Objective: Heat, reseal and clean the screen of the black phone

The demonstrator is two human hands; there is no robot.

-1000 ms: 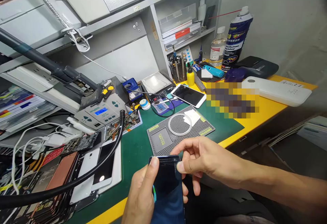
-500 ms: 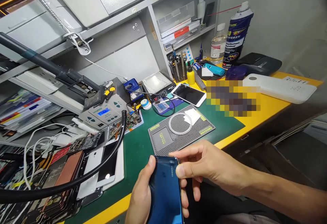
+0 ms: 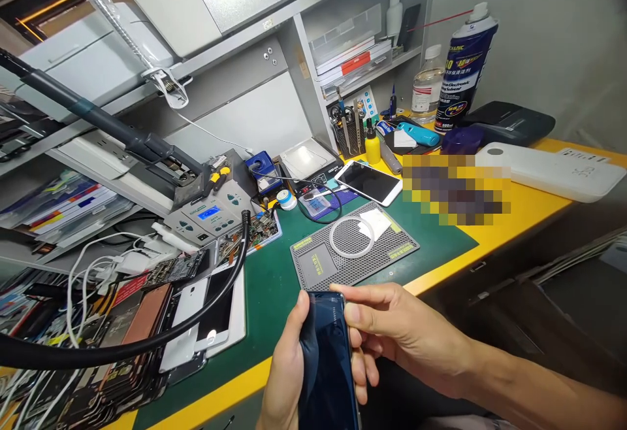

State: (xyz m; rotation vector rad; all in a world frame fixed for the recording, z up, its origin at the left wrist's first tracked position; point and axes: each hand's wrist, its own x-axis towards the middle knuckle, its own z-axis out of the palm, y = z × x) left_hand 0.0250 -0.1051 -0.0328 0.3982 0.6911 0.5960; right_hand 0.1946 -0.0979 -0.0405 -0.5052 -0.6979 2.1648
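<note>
A dark blue smartphone (image 3: 326, 364) is held upright at the bottom centre, its glossy back with the HUAWEI lettering toward me. My left hand (image 3: 284, 364) wraps round it from the left, thumb along the edge and fingertips showing at the right side. At the phone's upper right corner, my right hand (image 3: 406, 322) pinches the edge between thumb and index finger. Behind the phone's top end lies a grey perforated mat (image 3: 313, 266) with a white ring (image 3: 333, 237) and a white paper piece on it. The phone's lower end runs out of view.
At left are a stack of phone parts (image 3: 132, 351), white cables (image 3: 73, 299) and a black hose (image 3: 196, 335) arching over the green mat (image 3: 267, 312). A soldering station (image 3: 210, 217), white tablet (image 3: 369, 181), spray can (image 3: 465, 77) and white power bank (image 3: 548, 172) stand farther back.
The view has shifted, so the bench sits slightly farther right. Both hands keep their hold on the phone, whose back now reflects less light.
</note>
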